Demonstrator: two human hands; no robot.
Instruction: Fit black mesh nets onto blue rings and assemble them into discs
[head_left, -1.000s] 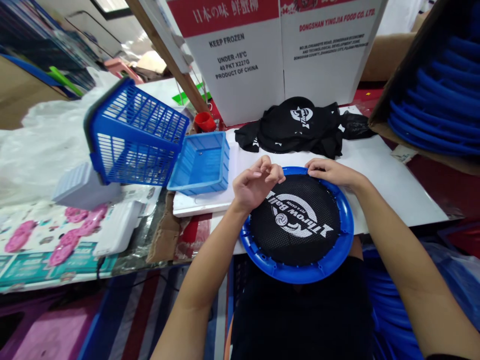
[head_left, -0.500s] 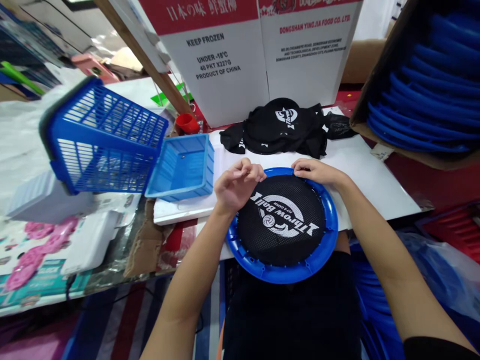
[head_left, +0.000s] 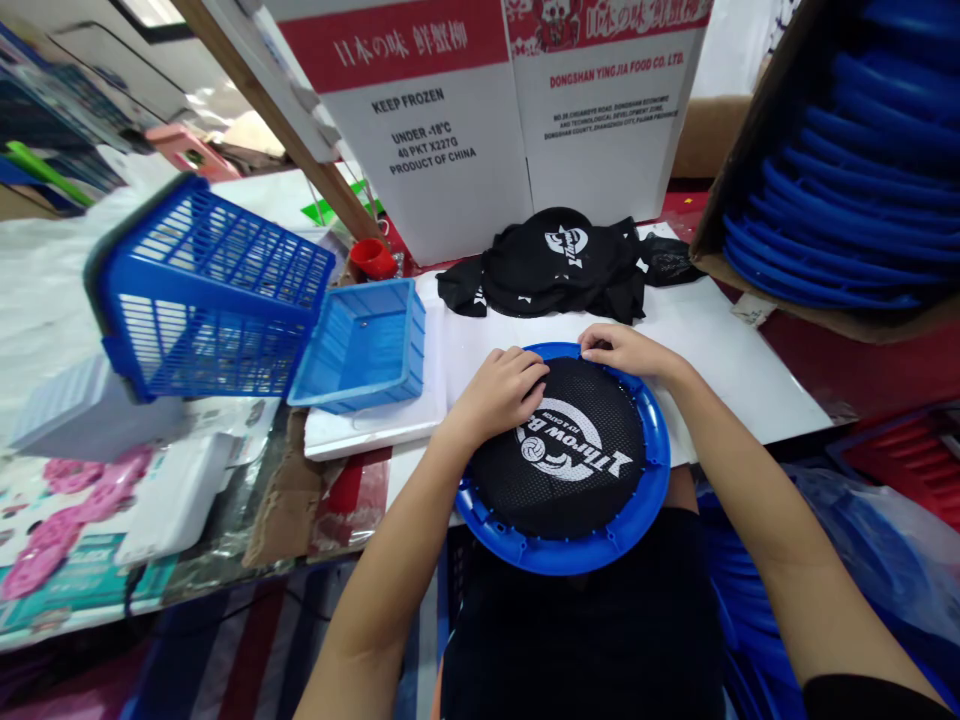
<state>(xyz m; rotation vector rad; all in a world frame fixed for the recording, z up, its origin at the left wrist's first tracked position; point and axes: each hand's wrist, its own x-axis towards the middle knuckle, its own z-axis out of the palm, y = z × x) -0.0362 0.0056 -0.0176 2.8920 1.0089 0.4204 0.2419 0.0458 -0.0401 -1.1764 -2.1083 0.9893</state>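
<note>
A round blue plastic ring (head_left: 517, 552) with a black mesh (head_left: 570, 510) printed "Throw Ball" inside it rests between the table edge and my lap. My left hand (head_left: 506, 392) lies over the ring's upper left, fingers curled down at the mesh edge; whatever is between them is hidden. At the top of the ring, the bent fingers and thumb of my right hand (head_left: 619, 350) grip the rim. Behind the ring, several black printed mesh pieces (head_left: 562, 270) lie piled on the white board.
A light-blue tray (head_left: 360, 345) and a tilted blue basket (head_left: 210, 300) stand at left, near a red cup (head_left: 373, 259). White cartons (head_left: 465, 190) rise behind. At right, a cardboard box (head_left: 705, 235) holds stacked blue rings (head_left: 832, 230).
My left hand has come down from a raised pinch onto the upper left of the ring and mesh. My right hand stays at the top rim, its fingers more curled. The view has shifted slightly.
</note>
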